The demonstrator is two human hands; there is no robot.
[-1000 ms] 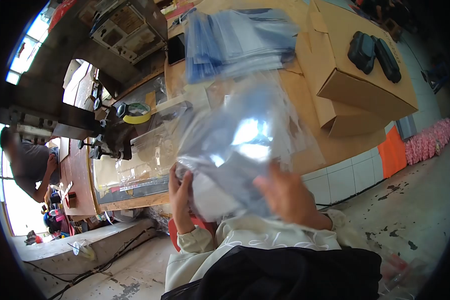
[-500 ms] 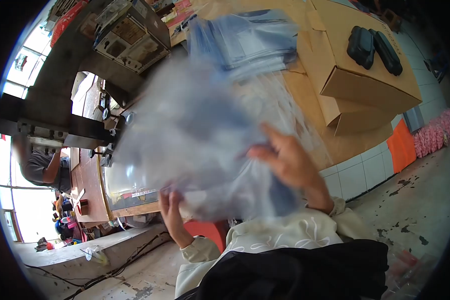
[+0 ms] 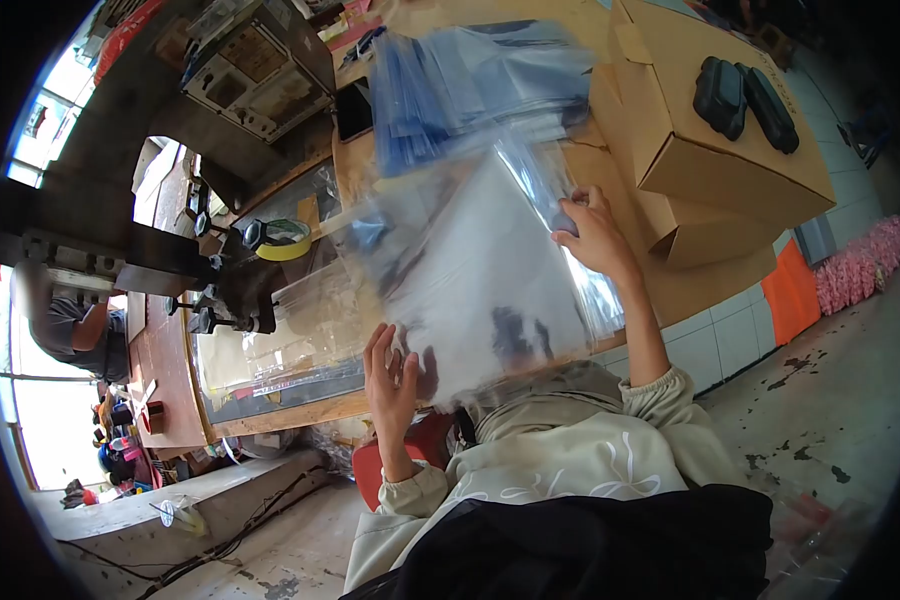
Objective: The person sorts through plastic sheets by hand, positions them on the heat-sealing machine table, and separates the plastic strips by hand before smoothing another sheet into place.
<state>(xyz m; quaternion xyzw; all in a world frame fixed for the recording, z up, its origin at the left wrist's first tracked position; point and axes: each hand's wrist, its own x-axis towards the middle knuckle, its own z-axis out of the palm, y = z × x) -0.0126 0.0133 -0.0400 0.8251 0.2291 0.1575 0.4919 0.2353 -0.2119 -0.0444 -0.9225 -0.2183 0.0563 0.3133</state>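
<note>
A clear, glossy plastic sheet (image 3: 490, 290), perhaps a flat bag, is spread between my hands over the front of the table. My right hand (image 3: 598, 238) has its fingers curled on the sheet's right edge. At the lower left edge is my left hand (image 3: 390, 380), its fingers stretched up and the thumb apart; it seems to touch the plastic. Further back lies a pile of bluish clear plastic sheets (image 3: 480, 85). More clear plastic (image 3: 320, 310) lies to the left of the sheet, under the machine's side.
A dark metal machine (image 3: 255, 75) with black knobs stands at the left, a yellow tape roll (image 3: 285, 240) beside it. A cardboard box (image 3: 730, 170) with two black cases (image 3: 745, 100) is at the right. A phone (image 3: 354, 110) lies near the pile. Another person (image 3: 80, 335) is at far left.
The plastic, lifted and blurred before, now lies flatter over the table. My right hand has moved up and outward, my left hand slightly right with its fingers stretched. The tape roll and phone have come into view.
</note>
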